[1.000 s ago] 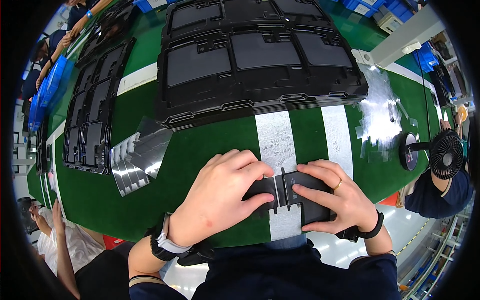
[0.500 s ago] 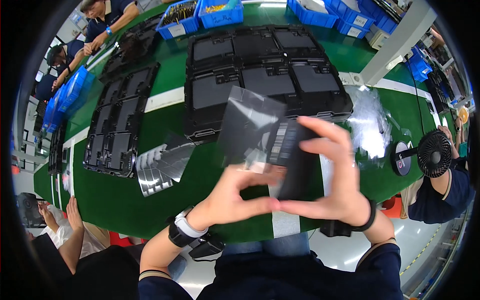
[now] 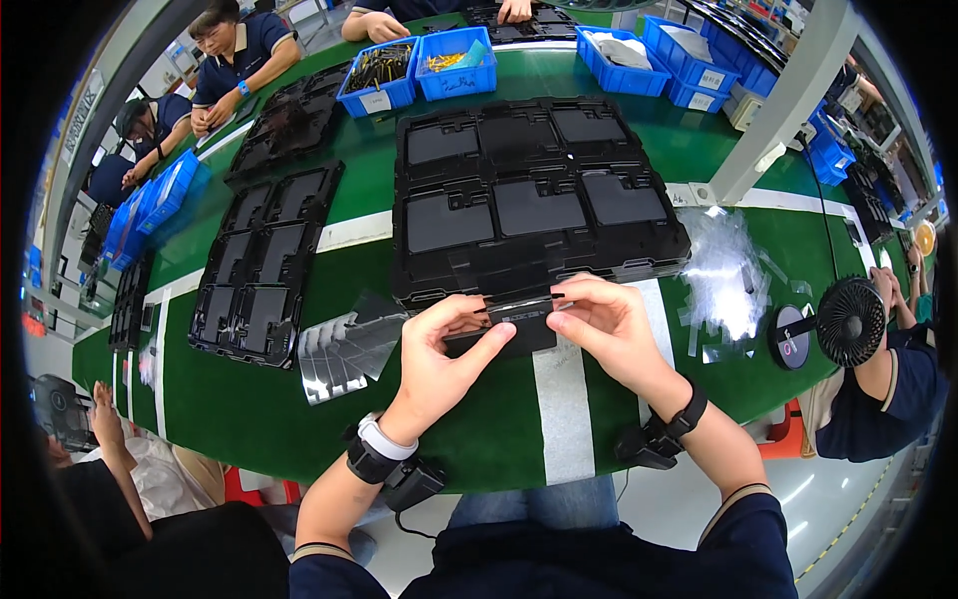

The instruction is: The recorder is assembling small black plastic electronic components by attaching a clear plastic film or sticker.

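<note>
Both of my hands hold one flat black rectangular part (image 3: 514,327) above the green table (image 3: 249,409). My left hand (image 3: 439,349) grips its left end, thumb underneath and fingers on top. My right hand (image 3: 609,324) pinches its right end and upper edge, where a thin clear film shows. The part hovers just in front of a stack of black moulded trays (image 3: 529,200).
A fan of clear film sheets (image 3: 344,349) lies left of my hands, a heap of peeled film (image 3: 723,265) to the right. A second black tray (image 3: 264,265) sits at the left. Blue bins (image 3: 419,65) and seated workers line the far side. A small black fan (image 3: 848,319) stands at right.
The part was pressed low near the table edge, then lifted up with a clear sheet held over it; now it is lowered and held level between both hands.
</note>
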A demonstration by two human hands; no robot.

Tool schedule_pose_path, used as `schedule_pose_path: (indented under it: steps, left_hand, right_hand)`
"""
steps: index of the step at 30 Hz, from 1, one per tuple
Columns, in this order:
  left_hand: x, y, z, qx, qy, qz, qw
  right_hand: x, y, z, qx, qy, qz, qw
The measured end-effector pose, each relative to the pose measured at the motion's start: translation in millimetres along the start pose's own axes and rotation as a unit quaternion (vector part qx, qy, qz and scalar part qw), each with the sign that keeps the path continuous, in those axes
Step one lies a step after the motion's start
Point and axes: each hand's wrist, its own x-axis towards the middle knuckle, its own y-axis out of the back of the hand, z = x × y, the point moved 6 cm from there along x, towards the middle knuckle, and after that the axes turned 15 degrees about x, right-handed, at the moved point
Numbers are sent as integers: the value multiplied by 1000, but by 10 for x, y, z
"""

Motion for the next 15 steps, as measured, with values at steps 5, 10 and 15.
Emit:
schedule_pose_path:
  steps: [5, 10, 15]
  left_hand:
    - [0, -14, 13, 0, 2, -14, 1000]
    - [-34, -17, 72, 64, -4, -4, 998]
    - [-30, -2, 86, 72, -6, -12, 997]
  right_hand:
    - [-7, 82, 79, 105, -82, 43, 990]
    - [-38, 22, 16, 10, -14, 59, 998]
    - [-38, 84, 2, 16, 27, 50, 998]
